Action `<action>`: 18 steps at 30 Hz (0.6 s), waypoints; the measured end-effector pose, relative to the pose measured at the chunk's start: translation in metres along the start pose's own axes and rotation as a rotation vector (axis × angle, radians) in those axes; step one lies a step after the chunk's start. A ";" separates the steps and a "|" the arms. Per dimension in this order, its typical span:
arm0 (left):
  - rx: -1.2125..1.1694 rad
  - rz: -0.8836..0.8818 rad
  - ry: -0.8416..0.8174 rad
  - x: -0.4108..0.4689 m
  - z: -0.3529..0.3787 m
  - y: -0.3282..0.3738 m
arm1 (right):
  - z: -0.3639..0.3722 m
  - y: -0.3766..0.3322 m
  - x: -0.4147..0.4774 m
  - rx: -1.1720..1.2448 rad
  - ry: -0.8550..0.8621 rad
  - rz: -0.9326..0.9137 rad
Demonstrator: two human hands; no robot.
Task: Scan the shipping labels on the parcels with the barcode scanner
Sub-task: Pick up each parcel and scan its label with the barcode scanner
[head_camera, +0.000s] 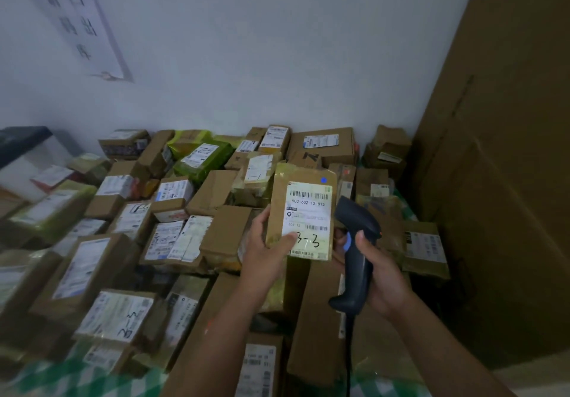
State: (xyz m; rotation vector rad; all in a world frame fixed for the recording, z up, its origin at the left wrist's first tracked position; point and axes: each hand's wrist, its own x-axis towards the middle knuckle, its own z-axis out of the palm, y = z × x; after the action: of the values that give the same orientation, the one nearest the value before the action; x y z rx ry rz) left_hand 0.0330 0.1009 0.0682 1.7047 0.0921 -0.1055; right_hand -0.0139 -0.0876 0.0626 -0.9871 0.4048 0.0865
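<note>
The left hand (267,250) holds a parcel (303,174) upright above the heap (216,191), thumb on its label (308,211) (marked 3-3). Just right of it, the right hand (384,279) grips the scanner (356,221) by the handle, its head just beside the parcel's right edge. Parcels pack the surface back to the wall (277,57); a tall carton (499,180) closes the right side. Checked cloth (77,379) shows at the near edge. The boxes look sealed, contents unseen.

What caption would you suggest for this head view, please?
A labelled parcel held up in the left hand, barcode scanner gripped in the right hand.
</note>
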 end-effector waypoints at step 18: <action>0.233 -0.072 0.406 0.000 -0.043 -0.033 | 0.012 -0.030 -0.025 -0.519 -0.257 -0.101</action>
State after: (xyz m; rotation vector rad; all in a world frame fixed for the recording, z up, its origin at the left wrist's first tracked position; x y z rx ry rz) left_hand 0.0293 0.1479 0.0413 1.9362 0.4583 0.1853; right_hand -0.0256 -0.0913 0.1009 -1.4861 0.0919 0.2321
